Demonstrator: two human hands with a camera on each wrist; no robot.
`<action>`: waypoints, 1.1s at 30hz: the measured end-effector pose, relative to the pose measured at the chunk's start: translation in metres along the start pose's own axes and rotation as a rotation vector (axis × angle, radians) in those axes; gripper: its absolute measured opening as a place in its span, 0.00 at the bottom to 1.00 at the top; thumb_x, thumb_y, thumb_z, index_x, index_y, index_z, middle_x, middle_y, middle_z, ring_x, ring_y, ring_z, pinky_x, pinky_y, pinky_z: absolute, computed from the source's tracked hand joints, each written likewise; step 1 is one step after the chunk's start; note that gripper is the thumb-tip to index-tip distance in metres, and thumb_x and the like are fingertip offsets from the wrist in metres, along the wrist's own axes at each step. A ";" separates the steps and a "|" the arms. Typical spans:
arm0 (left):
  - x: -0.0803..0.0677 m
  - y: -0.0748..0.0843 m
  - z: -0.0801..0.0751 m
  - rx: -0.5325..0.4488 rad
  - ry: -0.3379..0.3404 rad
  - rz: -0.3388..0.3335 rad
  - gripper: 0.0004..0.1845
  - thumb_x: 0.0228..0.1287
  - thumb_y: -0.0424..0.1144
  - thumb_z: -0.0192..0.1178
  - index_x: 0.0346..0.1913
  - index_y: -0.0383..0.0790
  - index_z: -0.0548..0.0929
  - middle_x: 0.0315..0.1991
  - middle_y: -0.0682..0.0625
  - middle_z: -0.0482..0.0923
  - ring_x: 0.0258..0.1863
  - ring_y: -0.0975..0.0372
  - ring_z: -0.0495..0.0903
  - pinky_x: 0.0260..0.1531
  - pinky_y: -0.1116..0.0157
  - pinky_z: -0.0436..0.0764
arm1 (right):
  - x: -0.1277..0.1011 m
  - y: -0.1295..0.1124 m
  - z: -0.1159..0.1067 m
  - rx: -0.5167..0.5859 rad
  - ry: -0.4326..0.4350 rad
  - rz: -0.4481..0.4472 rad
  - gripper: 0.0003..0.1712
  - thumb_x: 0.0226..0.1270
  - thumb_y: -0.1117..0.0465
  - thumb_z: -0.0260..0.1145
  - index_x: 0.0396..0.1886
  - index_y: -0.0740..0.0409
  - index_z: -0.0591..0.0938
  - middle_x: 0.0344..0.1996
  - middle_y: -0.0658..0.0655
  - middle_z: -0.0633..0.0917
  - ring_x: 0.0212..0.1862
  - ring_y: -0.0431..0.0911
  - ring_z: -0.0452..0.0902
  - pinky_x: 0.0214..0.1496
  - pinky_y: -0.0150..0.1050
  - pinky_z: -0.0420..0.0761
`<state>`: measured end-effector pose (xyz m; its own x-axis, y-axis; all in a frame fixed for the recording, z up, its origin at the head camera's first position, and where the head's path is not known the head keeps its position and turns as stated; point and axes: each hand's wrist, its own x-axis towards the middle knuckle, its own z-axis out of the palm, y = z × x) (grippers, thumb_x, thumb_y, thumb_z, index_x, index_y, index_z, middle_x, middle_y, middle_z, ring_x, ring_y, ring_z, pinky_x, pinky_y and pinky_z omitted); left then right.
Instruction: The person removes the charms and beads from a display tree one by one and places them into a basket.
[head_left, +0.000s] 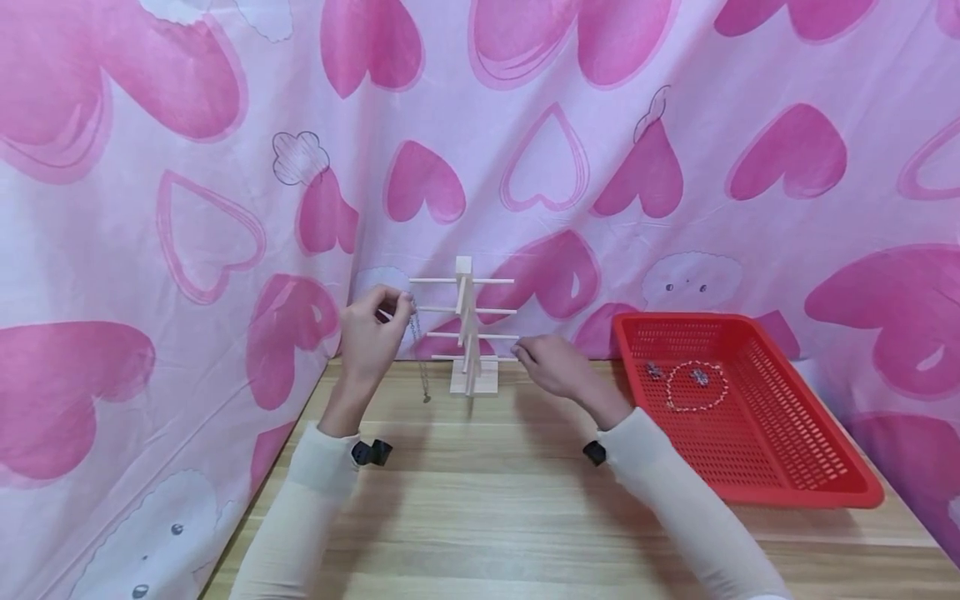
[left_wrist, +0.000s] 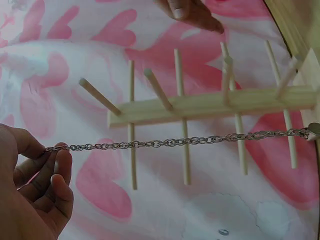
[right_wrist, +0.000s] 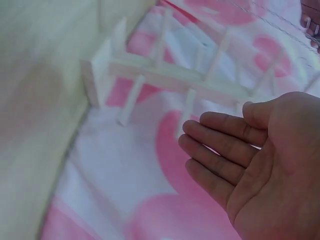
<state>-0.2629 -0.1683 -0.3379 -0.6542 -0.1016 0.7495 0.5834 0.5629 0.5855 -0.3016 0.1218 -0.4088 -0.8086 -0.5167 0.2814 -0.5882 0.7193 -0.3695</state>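
Observation:
A small wooden rack [head_left: 468, 333] with several crosswise pegs stands at the back of the wooden table [head_left: 487, 517]. My left hand [head_left: 375, 333] is raised to the left of the rack and pinches one end of a silver chain [head_left: 420, 358], which hangs down beside the pegs. In the left wrist view the chain [left_wrist: 175, 142] runs across the rack [left_wrist: 210, 105] from my fingertips [left_wrist: 57, 160]. My right hand [head_left: 551, 367] hovers just right of the rack's lower pegs, fingers relaxed and holding nothing; in the right wrist view its palm [right_wrist: 260, 165] is bare beside the rack [right_wrist: 170, 75].
A red plastic basket [head_left: 750, 450] sits at the right on the table, holding a beaded bracelet [head_left: 697, 387] and small jewellery pieces. A pink heart-print cloth [head_left: 525, 150] hangs close behind and to the left of the table.

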 end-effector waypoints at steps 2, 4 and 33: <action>0.000 0.008 0.001 -0.008 -0.006 0.022 0.07 0.72 0.31 0.66 0.35 0.32 0.89 0.28 0.43 0.90 0.24 0.66 0.80 0.26 0.78 0.78 | -0.004 0.000 -0.015 0.012 -0.024 -0.003 0.15 0.85 0.57 0.58 0.37 0.55 0.86 0.22 0.49 0.76 0.31 0.45 0.74 0.42 0.45 0.82; 0.000 0.015 0.003 -0.017 -0.015 0.039 0.07 0.71 0.31 0.66 0.35 0.32 0.89 0.27 0.43 0.90 0.24 0.66 0.80 0.26 0.78 0.78 | -0.010 0.002 -0.029 0.015 -0.045 -0.007 0.15 0.85 0.56 0.58 0.44 0.56 0.88 0.26 0.49 0.80 0.34 0.44 0.77 0.46 0.47 0.84; 0.000 0.084 0.106 -0.205 -0.209 0.172 0.06 0.71 0.30 0.65 0.36 0.33 0.89 0.28 0.45 0.88 0.26 0.59 0.83 0.28 0.70 0.86 | -0.137 0.144 -0.149 -0.215 -0.078 0.250 0.34 0.88 0.45 0.52 0.79 0.63 0.71 0.76 0.74 0.72 0.77 0.74 0.64 0.76 0.76 0.65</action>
<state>-0.2648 -0.0342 -0.3210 -0.6096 0.1628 0.7758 0.7648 0.3784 0.5215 -0.2740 0.3658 -0.3685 -0.9307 -0.3404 0.1338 -0.3629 0.9052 -0.2211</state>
